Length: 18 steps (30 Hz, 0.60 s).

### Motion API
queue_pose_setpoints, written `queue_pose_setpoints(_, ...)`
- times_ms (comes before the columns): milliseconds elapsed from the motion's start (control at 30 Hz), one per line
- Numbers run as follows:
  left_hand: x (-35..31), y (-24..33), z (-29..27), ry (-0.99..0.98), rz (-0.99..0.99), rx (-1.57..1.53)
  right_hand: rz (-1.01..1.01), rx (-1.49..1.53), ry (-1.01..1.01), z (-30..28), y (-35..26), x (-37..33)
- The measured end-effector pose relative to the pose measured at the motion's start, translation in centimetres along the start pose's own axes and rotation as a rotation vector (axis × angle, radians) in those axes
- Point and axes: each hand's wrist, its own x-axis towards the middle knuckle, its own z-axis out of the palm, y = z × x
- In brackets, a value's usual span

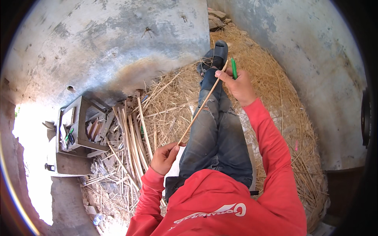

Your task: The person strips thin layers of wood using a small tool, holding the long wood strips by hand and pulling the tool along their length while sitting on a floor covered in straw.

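Observation:
A thin wooden strip [200, 108] slants over my outstretched legs, from lower left to upper right. My left hand [166, 157] is closed round its lower end, beside my left thigh. Near the upper end, the thumb of my right hand [239, 87] presses against the strip. The same hand also grips a narrow green tool handle [234, 68] that sticks up past the fingers; any blade on it cannot be made out. My jeans [214, 129] lie under the strip, torn at the knees.
Left of my legs lies a pile of long wooden strips [134, 137]. Behind it stands a worn wooden box frame [80, 133] with a green-and-black tool [69, 137] inside. Straw-like shavings [260, 59] cover the floor. Grey walls [307, 47] curve around, and bright light enters at left.

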Motion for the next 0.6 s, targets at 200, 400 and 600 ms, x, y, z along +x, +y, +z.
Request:
queue_pose_setpoints(200, 0.2, 0.1, 0.4, 0.04, -0.003, -0.03, -0.124, -0.065, -0.027, 1.4, 1.0, -0.9)
queue_pose_setpoints(400, 1.2, 0.7, 1.1, 0.136, -0.01, 0.011, -0.169, -0.52, -0.184, 3.8, 1.5, -4.7)
queue_pose_setpoints(600, 2.2, 0.7, 1.8, 0.251, 0.049, 0.047, -0.265, -0.887, -0.218, 6.7, 0.4, -8.9)
